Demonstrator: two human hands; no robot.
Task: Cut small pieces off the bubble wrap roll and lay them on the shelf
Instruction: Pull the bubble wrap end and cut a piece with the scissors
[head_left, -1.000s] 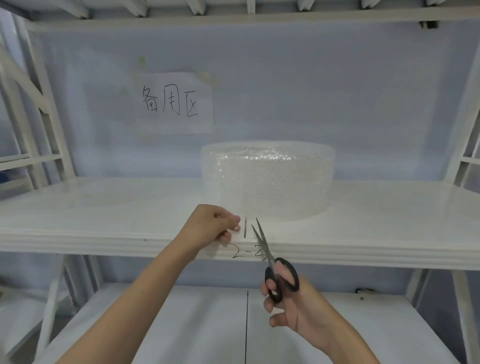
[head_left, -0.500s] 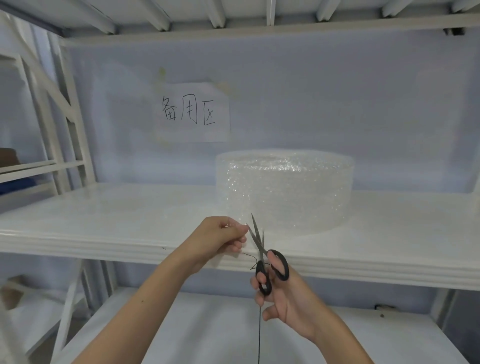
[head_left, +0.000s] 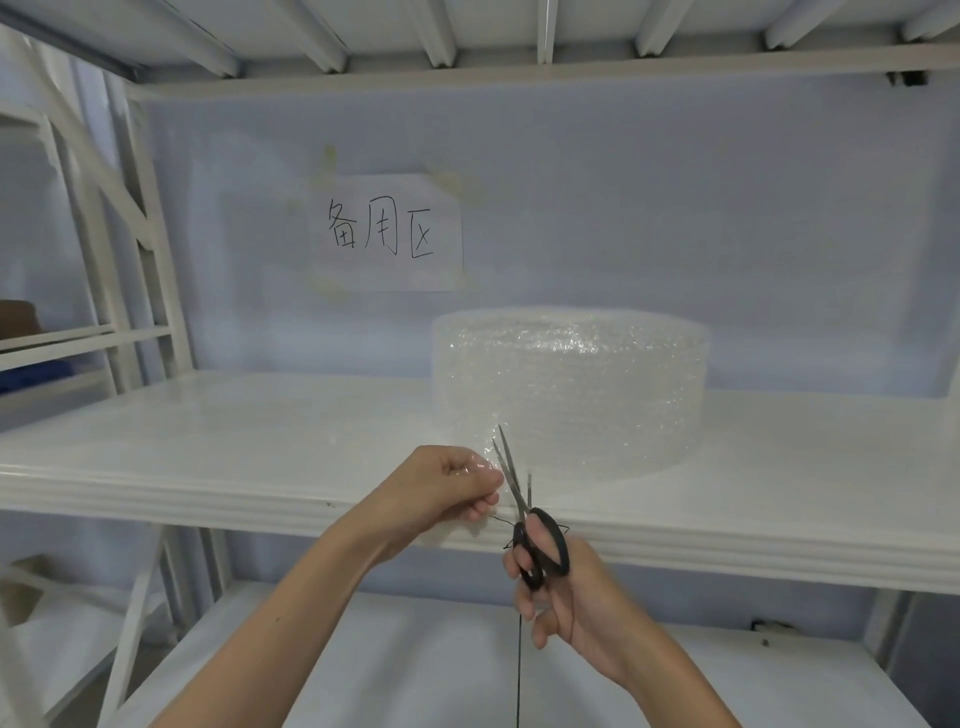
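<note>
A wide, clear bubble wrap roll (head_left: 571, 384) stands on the white shelf (head_left: 218, 447). Its loose end hangs forward over the shelf's front edge. My left hand (head_left: 447, 488) pinches that loose end just left of the cut line. My right hand (head_left: 561, 587) grips black-handled scissors (head_left: 519, 499), with the blades pointing up and slightly apart, set into the loose wrap right beside my left fingers. How far the cut runs through the clear film is hard to see.
A paper sign (head_left: 389, 234) with handwritten characters hangs on the back wall. A lower shelf (head_left: 363, 670) lies under my arms. A white rack frame (head_left: 119, 249) stands at the left, and the upper shelf's underside (head_left: 467, 36) spans overhead.
The scissors have moved up along the loose wrap and the blades have narrowed. My left hand keeps its pinch on the wrap. The view has shifted so the roll sits further right.
</note>
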